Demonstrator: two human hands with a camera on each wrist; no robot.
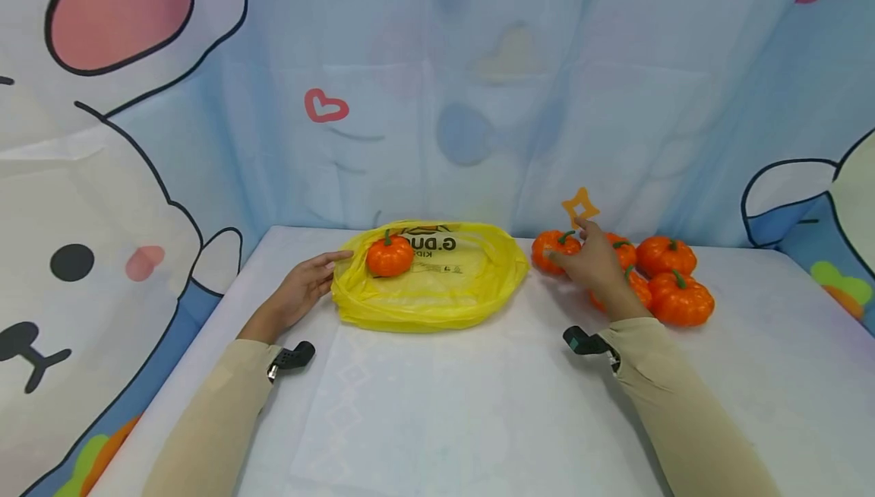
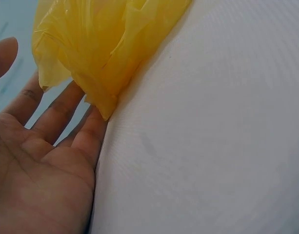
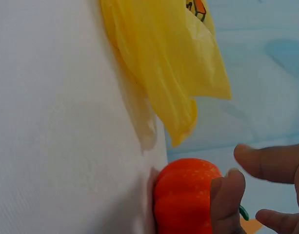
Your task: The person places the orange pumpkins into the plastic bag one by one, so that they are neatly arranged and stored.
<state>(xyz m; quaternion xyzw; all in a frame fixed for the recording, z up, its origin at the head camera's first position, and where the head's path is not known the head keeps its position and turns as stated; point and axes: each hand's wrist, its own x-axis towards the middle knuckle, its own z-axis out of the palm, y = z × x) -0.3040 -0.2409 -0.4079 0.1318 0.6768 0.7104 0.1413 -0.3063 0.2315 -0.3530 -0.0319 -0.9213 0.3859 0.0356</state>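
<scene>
A yellow plastic bag [image 1: 437, 316] lies on the table with its mouth spread wide, and a small orange pumpkin [image 1: 390, 257] sits inside at its left. At the bag's left edge is my left hand [image 1: 301, 293], its fingers extended and touching the plastic; the left wrist view shows the palm holding nothing. My right hand [image 1: 600, 263] reaches over another orange pumpkin [image 1: 549, 248] just right of the bag. In the right wrist view, thumb and fingers are spread beside that pumpkin [image 3: 183, 195] and its green stem, not closed round it.
Several more orange pumpkins [image 1: 683, 301] are clustered right of and behind my right hand, partly hidden by it. A white cloth covers the table [image 1: 437, 413]. Along its back edge hangs a light blue printed curtain [image 1: 424, 147].
</scene>
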